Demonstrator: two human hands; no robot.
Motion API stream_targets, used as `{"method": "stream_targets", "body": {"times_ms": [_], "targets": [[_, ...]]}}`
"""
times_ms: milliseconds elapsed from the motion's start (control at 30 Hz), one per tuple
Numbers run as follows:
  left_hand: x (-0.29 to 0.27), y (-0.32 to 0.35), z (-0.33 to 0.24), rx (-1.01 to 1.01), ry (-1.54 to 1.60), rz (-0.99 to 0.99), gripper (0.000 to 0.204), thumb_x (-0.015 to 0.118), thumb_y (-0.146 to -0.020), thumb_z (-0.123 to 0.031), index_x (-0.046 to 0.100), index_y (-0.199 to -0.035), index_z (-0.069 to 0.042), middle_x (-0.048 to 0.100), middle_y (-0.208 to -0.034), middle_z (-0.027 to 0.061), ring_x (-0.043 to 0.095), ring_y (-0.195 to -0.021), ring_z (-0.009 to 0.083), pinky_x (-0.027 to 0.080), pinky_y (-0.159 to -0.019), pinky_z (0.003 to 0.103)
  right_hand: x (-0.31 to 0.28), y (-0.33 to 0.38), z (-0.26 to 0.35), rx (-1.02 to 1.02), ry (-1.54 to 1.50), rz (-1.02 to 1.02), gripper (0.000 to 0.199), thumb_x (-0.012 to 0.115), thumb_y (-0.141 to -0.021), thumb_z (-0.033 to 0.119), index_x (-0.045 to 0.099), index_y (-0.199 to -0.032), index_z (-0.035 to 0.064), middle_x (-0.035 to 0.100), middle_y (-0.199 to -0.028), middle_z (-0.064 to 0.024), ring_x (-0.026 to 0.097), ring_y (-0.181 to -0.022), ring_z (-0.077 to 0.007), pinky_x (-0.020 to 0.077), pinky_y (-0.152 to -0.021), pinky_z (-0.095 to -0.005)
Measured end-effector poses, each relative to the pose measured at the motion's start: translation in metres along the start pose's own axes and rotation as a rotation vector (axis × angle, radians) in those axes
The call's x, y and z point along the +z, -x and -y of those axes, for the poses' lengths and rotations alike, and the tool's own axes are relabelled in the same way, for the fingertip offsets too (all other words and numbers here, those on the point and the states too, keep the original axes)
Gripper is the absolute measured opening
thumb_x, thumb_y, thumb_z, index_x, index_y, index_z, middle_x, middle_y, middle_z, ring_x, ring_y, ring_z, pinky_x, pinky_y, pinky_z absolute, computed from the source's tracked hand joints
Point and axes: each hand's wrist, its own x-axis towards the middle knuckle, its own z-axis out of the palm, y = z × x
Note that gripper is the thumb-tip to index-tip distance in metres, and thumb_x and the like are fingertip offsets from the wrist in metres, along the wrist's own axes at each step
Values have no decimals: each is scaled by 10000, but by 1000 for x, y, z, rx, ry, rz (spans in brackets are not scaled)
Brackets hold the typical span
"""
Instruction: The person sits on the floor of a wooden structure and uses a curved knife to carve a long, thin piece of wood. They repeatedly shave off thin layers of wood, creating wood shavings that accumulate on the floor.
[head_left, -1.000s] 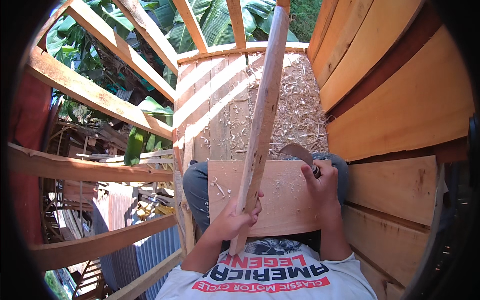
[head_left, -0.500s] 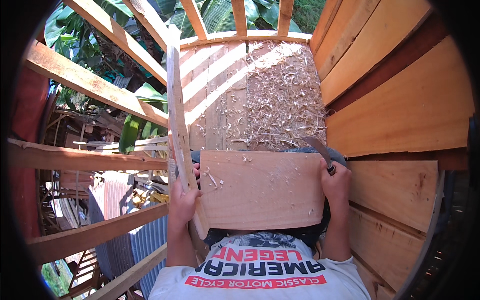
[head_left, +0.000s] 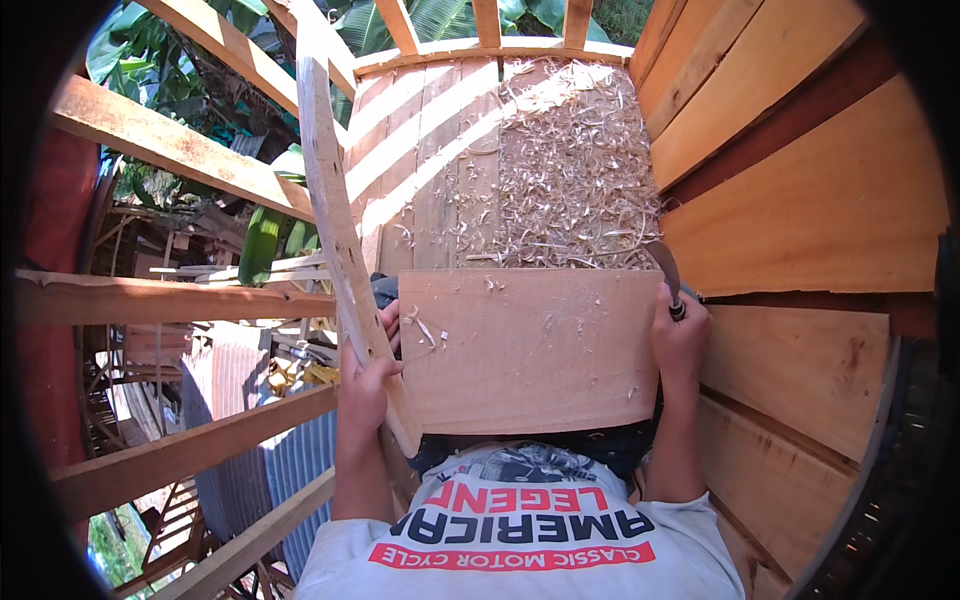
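Across my lap lies a broad, flat wooden board [head_left: 520, 350] with a few curled shavings on it. My left hand [head_left: 366, 380] is wrapped round a long, rough wooden batten [head_left: 335, 200], its thumb over the near side and its fingertips showing beside the board's left edge. The batten slants up and away past the board. At the board's right edge, my right hand [head_left: 683, 325] is closed on a curved knife [head_left: 668, 266] with a dark handle. Its blade points away and to the left. Whether the right fingers also grip the board's edge is hidden.
Wood shavings [head_left: 575, 170] cover much of the plank floor [head_left: 400, 150] ahead. Slatted wooden rails [head_left: 180, 300] stand on the left, with corrugated metal sheets [head_left: 230, 420] below. A plank wall [head_left: 800, 210] rises close on the right. Plants [head_left: 440, 35] grow beyond the far rail.
The board and both hands sit slightly farther away in view. The batten's far end has swung to the left. The knife and right hand have shifted a little to the right.
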Motion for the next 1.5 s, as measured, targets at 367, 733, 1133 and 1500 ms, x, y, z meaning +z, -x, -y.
{"method": "stream_targets", "body": {"times_ms": [367, 733, 1133, 1500], "targets": [[-2, -7, -1, 10, 105, 29, 774, 431, -572, -21, 294, -1308, 179, 416, -1367, 313, 426, -1310, 367, 296, -1135, 426, 2, -1, -8, 30, -57, -19, 371, 615, -890, 202, 493, -645, -49, 368, -507, -142, 325, -462, -210, 330, -468, -367], [-17, -12, 5, -23, 65, 83, 678, 459, -586, -20, 388, -1247, 115, 428, -1369, 291, 417, -1315, 349, 280, -1138, 428, -2, -4, -12, -31, 12, 45, 379, 623, -893, 218, 518, -657, -59, 430, -500, -139, 427, -449, -220, 367, -477, -350], [-1, -8, -20, 138, -278, -6, 553, 497, -546, -92, 514, -1094, -21, 536, -1294, 190, 474, -1218, 258, 369, -1007, 385, -14, -9, -4, -68, 111, 43, 370, 648, -888, 238, 534, -679, -46, 428, -511, -129, 412, -465, -168, 374, -487, -337], [41, 7, -20, -236, 60, 452, 494, 544, -686, -6, 444, -1170, -9, 452, -842, 27, 475, -690, 97, 413, -584, 237, -6, 14, 50, -218, -25, 310, 291, 697, -808, 219, 572, -643, 15, 491, -521, -159, 551, -503, -342, 397, -466, -376]]}}
